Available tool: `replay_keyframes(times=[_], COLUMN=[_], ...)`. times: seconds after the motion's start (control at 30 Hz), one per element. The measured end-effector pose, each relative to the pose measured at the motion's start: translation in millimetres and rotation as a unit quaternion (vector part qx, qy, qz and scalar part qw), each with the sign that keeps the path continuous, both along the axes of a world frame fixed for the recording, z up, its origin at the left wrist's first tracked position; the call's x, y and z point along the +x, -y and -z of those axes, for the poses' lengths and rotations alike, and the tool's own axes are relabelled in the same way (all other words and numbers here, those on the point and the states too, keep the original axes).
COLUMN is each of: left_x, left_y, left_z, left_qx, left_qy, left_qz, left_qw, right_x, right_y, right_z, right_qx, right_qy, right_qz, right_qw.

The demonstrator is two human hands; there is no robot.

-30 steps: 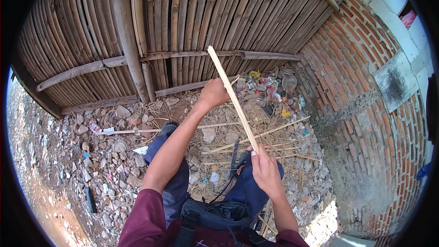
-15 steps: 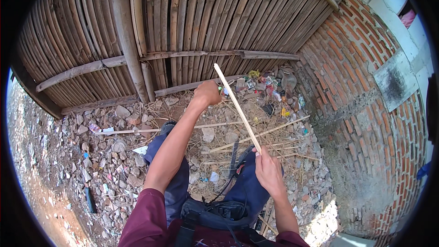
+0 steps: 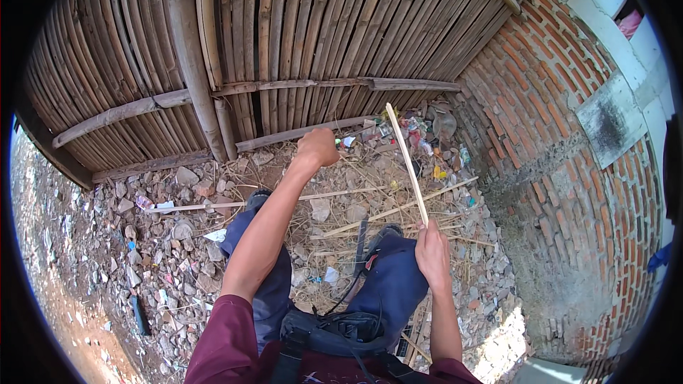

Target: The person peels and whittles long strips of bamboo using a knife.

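My right hand (image 3: 432,254) is closed round the lower end of a pale split-bamboo strip (image 3: 407,160), which points up and away, leaning slightly left. Ahead and to the left, my left hand (image 3: 318,147) is a fist above the rubble, apart from the strip. Whatever it grips, if anything, is hidden by the fingers. Beneath my hands, more bamboo strips (image 3: 348,230) lie across the ground, and another long strip (image 3: 196,206) stretches left past my foot. A narrow dark flat object (image 3: 361,237) lies between my legs; its kind is unclear.
A bamboo-slat wall (image 3: 299,28) with a rail (image 3: 284,86) rises in front. On the right stands a rough brick wall (image 3: 555,171). Stones and litter (image 3: 427,139) cover the ground. A dark elongated object (image 3: 140,315) lies at the left.
The strip in my right hand has swung to the right, away from my left fist, and stands steeper. My right hand has shifted slightly right; the left has barely moved.
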State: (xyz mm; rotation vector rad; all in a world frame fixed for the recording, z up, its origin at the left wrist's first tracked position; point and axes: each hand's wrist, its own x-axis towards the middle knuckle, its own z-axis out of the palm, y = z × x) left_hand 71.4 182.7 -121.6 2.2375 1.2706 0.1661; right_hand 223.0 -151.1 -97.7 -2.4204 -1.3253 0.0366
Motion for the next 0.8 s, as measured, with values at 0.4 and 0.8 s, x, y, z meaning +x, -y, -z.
replay_keyframes(times=[0.4, 0.8], left_x=[17.7, 39.4], left_y=[35.0, 65.6], left_z=[-2.7, -2.3], left_qx=[0.092, 0.129], left_qy=[0.135, 0.221], left_qz=[0.062, 0.203], left_qw=[0.985, 0.945], right_x=[30.6, 25.6], right_y=[-6.6, -22.7], right_z=[-15.5, -12.9], right_qx=[0.132, 0.086], right_qy=[-0.641, -0.773], right_qz=[-0.038, -0.128], right_qw=[0.755, 0.615])
